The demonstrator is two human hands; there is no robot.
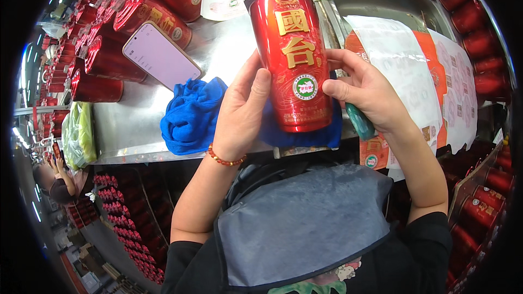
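A glossy red bottle (293, 57) with gold characters and a round green-and-white sticker lies lengthwise over the steel table, held between both hands. My left hand (243, 110) grips its left side, thumb on the front; a red bead bracelet is on that wrist. My right hand (366, 88) holds the right side, thumb near the sticker, and also has a teal tool (360, 121) tucked under the palm. A blue cloth (192, 113) lies under and left of the bottle.
A phone (161, 55) with a lit screen rests on the steel table (122, 125) beside rows of red bottles (109, 60). Sticker sheets (419, 76) lie at the right, more red bottles (479, 43) beyond. Another person (54, 182) stands far left.
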